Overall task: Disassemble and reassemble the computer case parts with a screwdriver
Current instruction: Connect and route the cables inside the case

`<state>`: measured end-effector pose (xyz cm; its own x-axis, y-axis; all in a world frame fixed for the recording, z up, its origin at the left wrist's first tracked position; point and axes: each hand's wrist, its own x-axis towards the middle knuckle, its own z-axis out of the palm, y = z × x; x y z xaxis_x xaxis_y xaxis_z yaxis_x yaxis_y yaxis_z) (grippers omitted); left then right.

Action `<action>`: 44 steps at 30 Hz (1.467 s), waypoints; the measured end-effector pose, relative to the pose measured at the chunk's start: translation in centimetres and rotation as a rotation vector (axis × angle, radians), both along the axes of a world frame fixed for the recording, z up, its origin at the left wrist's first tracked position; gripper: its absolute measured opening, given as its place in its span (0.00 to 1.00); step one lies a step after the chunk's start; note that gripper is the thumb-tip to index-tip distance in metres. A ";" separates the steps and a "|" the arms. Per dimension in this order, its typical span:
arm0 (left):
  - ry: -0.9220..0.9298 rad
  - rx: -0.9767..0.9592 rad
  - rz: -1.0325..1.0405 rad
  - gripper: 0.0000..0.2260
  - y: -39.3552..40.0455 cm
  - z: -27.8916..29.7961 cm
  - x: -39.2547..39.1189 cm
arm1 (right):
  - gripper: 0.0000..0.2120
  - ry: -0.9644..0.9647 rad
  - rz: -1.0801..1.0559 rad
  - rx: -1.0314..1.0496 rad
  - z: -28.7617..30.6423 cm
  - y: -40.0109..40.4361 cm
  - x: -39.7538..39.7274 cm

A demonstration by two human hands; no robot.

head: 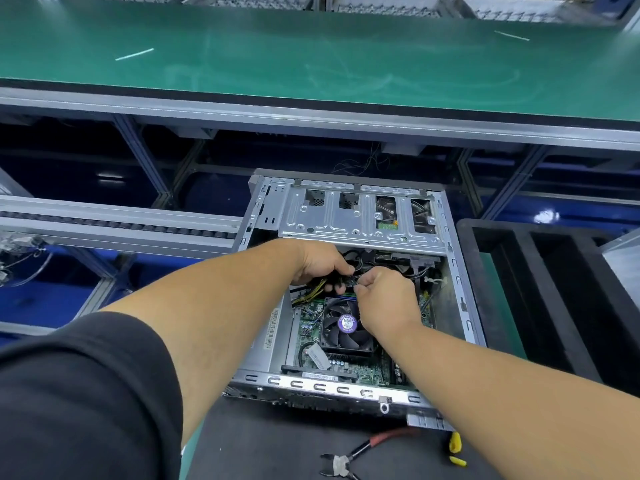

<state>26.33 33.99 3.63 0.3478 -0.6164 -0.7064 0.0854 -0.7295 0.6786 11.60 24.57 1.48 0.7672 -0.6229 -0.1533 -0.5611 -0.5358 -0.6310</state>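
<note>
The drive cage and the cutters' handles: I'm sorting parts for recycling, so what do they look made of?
Drive cage: looks like bare stamped sheet steel, dull silver, with pressed ribs and punched holes. Cutters: handles appear coated in red plastic or rubber, smooth and slightly glossy; the head is grey metal.

Computer case [356, 216] bare matt metal; conveyor belt [311, 64] smooth green, slightly glossy; sleeve [79, 403] black cloth.

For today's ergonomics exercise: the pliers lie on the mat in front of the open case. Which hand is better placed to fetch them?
Right. The pliers lie beside the right forearm, while the left hand holds the cable bundle. The right hand only pinches at the connector.
</note>
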 end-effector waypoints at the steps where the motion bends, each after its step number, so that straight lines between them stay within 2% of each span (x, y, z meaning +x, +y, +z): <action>1: 0.003 0.000 0.002 0.11 0.0 0.0 0.0 | 0.07 0.004 0.002 -0.004 0.0 0.0 0.0; 16: 0.036 -0.010 0.010 0.12 0.1 0.0 0.1 | 0.08 0.028 -0.009 0.015 -0.1 0.2 -0.3; 23: 0.000 -0.026 -0.079 0.11 0.2 -0.3 0.4 | 0.05 0.013 -0.033 0.059 0.7 0.7 -0.1; 32: -0.039 -0.031 -0.083 0.13 0.0 -0.4 0.2 | 0.03 0.014 -0.022 0.052 0.5 0.5 0.0; 39: 0.000 -0.023 -0.038 0.14 0.0 -0.4 0.2 | 0.00 -0.024 -0.003 0.098 -0.3 0.1 0.0; 44: 0.019 -0.021 -0.014 0.14 0.1 -0.3 0.1 | 0.08 -0.046 -0.045 0.157 -0.5 -0.2 0.1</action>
<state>26.45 34.05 3.32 0.3253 -0.6362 -0.6996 0.0885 -0.7161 0.6924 11.72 24.35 1.00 0.7475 -0.6278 -0.2168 -0.5509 -0.4037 -0.7304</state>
